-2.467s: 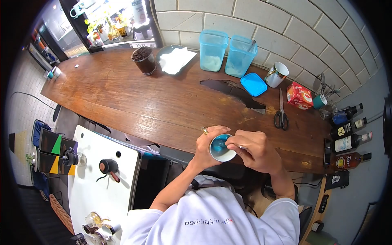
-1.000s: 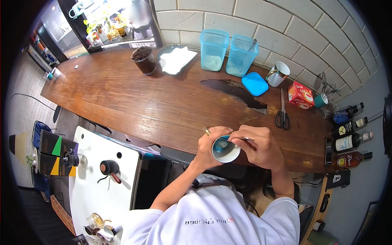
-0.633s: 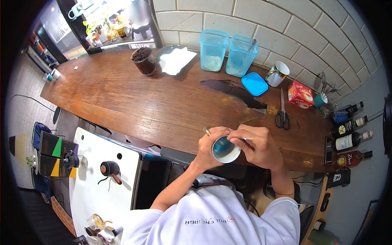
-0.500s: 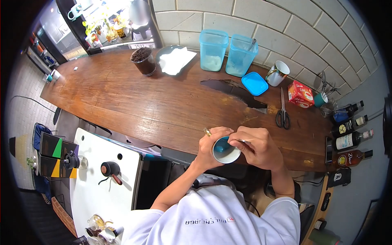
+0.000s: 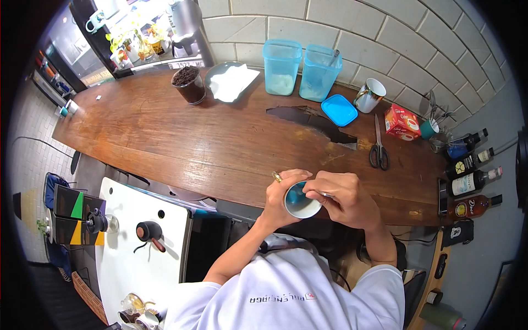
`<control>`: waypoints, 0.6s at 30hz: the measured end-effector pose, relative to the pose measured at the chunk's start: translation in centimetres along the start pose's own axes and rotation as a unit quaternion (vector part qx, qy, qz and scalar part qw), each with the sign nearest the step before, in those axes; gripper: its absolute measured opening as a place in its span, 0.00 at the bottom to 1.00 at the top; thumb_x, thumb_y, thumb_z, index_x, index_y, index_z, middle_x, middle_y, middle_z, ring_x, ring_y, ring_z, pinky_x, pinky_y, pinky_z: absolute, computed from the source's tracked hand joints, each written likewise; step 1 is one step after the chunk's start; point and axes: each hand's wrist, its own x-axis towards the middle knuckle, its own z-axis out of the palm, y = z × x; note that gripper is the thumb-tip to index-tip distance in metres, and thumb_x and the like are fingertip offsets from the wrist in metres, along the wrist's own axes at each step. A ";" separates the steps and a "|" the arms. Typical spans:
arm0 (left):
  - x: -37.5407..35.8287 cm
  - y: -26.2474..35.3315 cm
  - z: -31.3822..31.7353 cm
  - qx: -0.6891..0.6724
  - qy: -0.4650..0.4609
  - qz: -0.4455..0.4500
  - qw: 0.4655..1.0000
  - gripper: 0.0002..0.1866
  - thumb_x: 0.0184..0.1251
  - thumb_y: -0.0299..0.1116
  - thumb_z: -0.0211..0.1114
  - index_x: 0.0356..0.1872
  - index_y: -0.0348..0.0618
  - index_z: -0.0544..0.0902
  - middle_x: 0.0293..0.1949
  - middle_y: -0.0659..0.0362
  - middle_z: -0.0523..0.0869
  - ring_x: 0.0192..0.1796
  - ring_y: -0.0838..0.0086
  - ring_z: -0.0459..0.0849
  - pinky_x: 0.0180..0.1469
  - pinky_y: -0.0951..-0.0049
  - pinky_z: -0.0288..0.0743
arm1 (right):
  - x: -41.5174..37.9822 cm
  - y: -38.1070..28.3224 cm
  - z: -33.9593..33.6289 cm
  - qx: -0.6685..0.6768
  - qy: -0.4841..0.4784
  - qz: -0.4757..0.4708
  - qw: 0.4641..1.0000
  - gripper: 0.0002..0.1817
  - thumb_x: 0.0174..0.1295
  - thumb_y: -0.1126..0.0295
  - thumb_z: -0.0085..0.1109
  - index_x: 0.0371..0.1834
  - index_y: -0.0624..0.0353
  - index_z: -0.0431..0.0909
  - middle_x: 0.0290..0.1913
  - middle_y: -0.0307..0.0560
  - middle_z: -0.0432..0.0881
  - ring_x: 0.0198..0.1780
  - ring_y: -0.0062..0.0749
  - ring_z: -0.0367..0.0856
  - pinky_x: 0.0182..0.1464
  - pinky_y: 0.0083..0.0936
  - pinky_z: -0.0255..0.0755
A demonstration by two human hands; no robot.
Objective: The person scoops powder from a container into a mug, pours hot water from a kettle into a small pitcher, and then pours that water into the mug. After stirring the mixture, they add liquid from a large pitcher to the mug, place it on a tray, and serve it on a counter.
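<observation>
I see the person's left hand point(image 5: 278, 202) with its grip wrapped around the side of a small cup point(image 5: 302, 208). The right hand point(image 5: 345, 199) has its grip pinched on the thin handle of what looks like a spoon point(image 5: 328, 194), which points into the cup. The cup is up between the two hands, by the near edge of the wooden worktop point(image 5: 209, 137). Its open top faces up, and it looks blue and pale inside. I can't tell what is in it.

The cup looks hard and not very heavy, and it could chip or break if it fell. Its smooth side may be slippery if wet, so the best place to hold it is around the middle, with fingers away from the top. I can't see a handle on it. The spoon looks stiff and light, easiest to pinch high up.
</observation>
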 end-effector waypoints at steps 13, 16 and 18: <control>0.0 -0.2 0.0 -0.011 0.001 0.008 1.000 0.33 0.39 0.27 0.81 0.52 0.39 0.77 0.46 0.48 0.86 0.49 0.56 0.86 0.51 0.61 0.80 | -0.2 0.3 0.7 -0.006 -0.010 -0.074 0.997 0.05 0.56 0.78 0.63 0.35 0.61 0.78 0.33 0.46 0.79 0.32 0.44 0.80 0.34 0.36 0.73; 0.0 -0.1 0.1 -0.011 0.004 0.008 1.000 0.33 0.39 0.28 0.82 0.52 0.39 0.77 0.46 0.48 0.86 0.48 0.56 0.86 0.51 0.61 0.80 | -0.2 0.4 0.7 0.015 0.002 -0.072 0.997 0.05 0.56 0.77 0.64 0.34 0.61 0.77 0.32 0.45 0.79 0.32 0.44 0.79 0.34 0.36 0.73; -0.1 -0.1 0.1 -0.003 0.007 0.007 1.000 0.34 0.39 0.28 0.82 0.52 0.39 0.77 0.46 0.48 0.86 0.48 0.56 0.86 0.51 0.61 0.80 | -0.1 0.4 0.5 0.018 0.012 -0.069 0.997 0.05 0.56 0.77 0.64 0.33 0.61 0.77 0.32 0.45 0.79 0.31 0.43 0.79 0.34 0.36 0.72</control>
